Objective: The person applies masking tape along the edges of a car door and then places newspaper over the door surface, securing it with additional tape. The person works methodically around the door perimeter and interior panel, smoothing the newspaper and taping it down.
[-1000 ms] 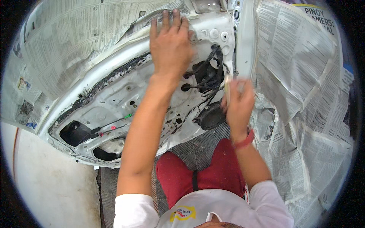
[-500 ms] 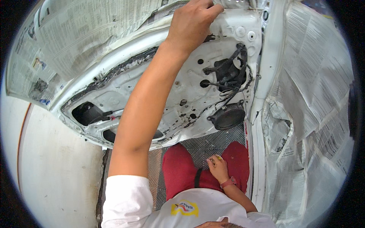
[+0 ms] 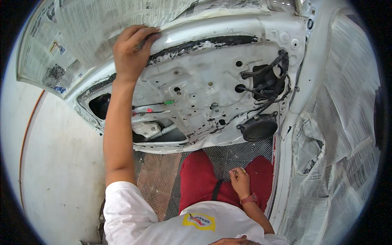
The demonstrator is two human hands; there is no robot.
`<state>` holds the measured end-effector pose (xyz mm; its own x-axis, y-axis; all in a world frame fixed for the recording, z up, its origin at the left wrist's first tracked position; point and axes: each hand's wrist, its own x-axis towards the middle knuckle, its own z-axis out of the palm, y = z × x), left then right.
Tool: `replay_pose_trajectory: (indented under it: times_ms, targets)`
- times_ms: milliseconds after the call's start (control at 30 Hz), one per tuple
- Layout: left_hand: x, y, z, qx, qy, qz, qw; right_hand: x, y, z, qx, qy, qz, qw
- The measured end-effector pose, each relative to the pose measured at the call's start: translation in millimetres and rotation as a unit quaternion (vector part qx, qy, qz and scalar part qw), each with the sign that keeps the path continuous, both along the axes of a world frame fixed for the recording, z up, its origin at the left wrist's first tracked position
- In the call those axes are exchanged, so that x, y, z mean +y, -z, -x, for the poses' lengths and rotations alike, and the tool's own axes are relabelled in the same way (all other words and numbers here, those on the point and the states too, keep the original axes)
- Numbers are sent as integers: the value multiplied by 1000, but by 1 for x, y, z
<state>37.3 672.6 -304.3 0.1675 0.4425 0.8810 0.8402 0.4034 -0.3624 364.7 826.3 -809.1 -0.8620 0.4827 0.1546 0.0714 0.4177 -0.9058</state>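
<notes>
A white car door panel (image 3: 196, 94), stripped of its trim, spreads in front of me. Newspaper sheets (image 3: 110, 30) cover its far side, bordered by a pale strip along the upper edge. My left hand (image 3: 132, 51) rests at that border, fingers bent and thumb close to the fingertips. Whatever the fingers pinch or press is hidden. Low over my lap, my right hand (image 3: 241, 182) is closed around something small and pale yellowish, mostly covered by the fingers.
A black round speaker (image 3: 259, 127) hangs by the door's lower right corner, below dark wiring (image 3: 265, 81). Thin cables (image 3: 153, 107) with green and red clips stick out at the left. More newspaper (image 3: 339, 94) covers the right side. Beneath lies a grid-patterned mat (image 3: 157, 175).
My left hand has moved left along the door's papered edge, from near its right end. The view has shifted, so the door sits farther right. My right hand stays at my lap.
</notes>
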Motion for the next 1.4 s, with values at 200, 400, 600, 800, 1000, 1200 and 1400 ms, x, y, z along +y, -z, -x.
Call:
replay_pose_trajectory:
  times_ms: [200, 400, 600, 800, 1000, 1200, 1400]
  targets:
    - [-62, -2, 9, 94, -95, 24, 991, -3, 1, 3, -29, -6, 7, 1000]
    - [-82, -6, 7, 98, -123, 47, 986, -4, 4, 2, -32, -13, -11, 999]
    - [-79, 4, 10, 94, -142, 22, 985, -2, -1, 0, -43, 3, 37, 998]
    - [-54, 52, -28, 44, -93, -90, 991, 4, -92, 21, 6, -32, 120, 992]
    - [-24, 197, -148, -599, 229, 44, 766, -4, -238, 31, 98, -132, 89, 982]
    - [-42, 219, -138, -659, 282, 6, 698, -6, -296, 40, 81, -256, -122, 956]
    - [-69, 195, -127, -602, 225, 34, 765, -25, -310, 53, 109, -284, -98, 948]
